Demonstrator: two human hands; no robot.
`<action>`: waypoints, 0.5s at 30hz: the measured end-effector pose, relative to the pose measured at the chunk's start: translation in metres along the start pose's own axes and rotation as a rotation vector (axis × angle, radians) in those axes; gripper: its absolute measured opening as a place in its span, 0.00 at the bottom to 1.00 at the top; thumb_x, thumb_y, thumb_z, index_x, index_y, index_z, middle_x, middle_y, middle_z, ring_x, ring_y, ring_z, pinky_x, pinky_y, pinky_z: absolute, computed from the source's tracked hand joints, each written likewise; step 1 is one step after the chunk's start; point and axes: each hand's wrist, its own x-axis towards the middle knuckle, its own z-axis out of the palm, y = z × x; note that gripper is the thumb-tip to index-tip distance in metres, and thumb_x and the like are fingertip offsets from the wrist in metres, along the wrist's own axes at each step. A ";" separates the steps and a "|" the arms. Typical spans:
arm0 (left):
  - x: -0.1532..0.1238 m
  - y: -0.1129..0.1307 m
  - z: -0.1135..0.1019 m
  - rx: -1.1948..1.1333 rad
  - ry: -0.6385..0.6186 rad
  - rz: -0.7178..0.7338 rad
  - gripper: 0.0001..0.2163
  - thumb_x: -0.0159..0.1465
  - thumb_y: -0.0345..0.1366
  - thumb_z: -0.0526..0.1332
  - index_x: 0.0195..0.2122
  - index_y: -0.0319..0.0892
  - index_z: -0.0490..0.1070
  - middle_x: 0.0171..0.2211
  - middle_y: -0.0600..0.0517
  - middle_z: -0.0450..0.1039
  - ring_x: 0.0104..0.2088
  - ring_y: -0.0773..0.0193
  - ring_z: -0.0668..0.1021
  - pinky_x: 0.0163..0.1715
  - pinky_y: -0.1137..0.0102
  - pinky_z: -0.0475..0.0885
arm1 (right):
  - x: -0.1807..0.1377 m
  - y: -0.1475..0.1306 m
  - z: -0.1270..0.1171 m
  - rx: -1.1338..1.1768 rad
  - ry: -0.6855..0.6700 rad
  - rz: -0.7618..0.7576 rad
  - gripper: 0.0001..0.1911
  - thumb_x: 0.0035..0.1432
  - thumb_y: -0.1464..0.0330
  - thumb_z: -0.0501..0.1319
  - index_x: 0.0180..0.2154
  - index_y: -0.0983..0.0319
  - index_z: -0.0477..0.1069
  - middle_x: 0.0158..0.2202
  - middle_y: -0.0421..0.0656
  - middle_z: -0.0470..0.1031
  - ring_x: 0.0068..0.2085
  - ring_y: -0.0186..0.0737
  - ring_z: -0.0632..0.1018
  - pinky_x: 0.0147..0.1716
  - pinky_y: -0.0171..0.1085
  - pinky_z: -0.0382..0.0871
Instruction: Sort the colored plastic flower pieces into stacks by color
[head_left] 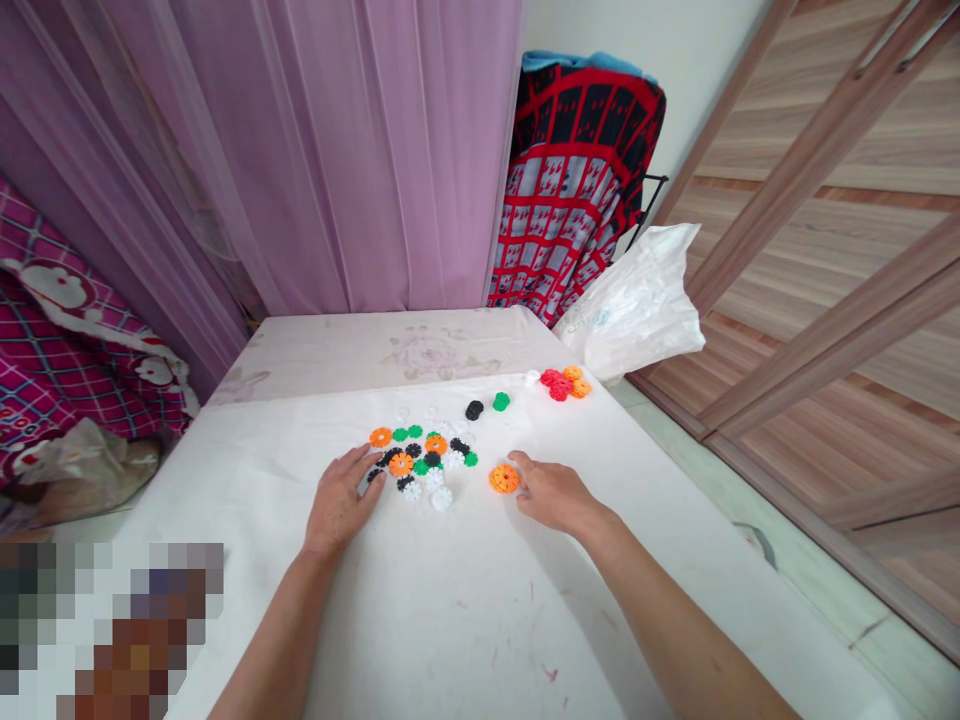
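My left hand [341, 505] rests at the left edge of a mixed spread of notched plastic discs, its fingers and thumb apart around a black disc [374, 474]. Orange discs [401, 464], green discs [415, 431], black discs [460, 446] and white discs [442, 497] lie together there, some overlapping. My right hand [553, 492] is beside a small stack of orange discs [504, 478], fingers apart at the stack's right edge. Whether its fingertips touch the stack I cannot tell.
Farther back sit a black pile [474, 410], a green pile [501, 401], a red pile [556, 384] and an orange pile [577, 381]. A white plastic bag [637, 300] stands at the right back corner of the cloth-covered table [420, 620]. Wooden cabinet doors [810, 260] are on the right.
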 end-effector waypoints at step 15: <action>0.000 0.001 0.001 0.014 -0.008 -0.007 0.19 0.65 0.46 0.52 0.51 0.48 0.74 0.58 0.47 0.71 0.58 0.51 0.72 0.60 0.49 0.63 | 0.031 -0.035 -0.033 -0.057 0.124 -0.104 0.15 0.60 0.70 0.54 0.46 0.56 0.75 0.48 0.45 0.77 0.49 0.44 0.77 0.41 0.37 0.65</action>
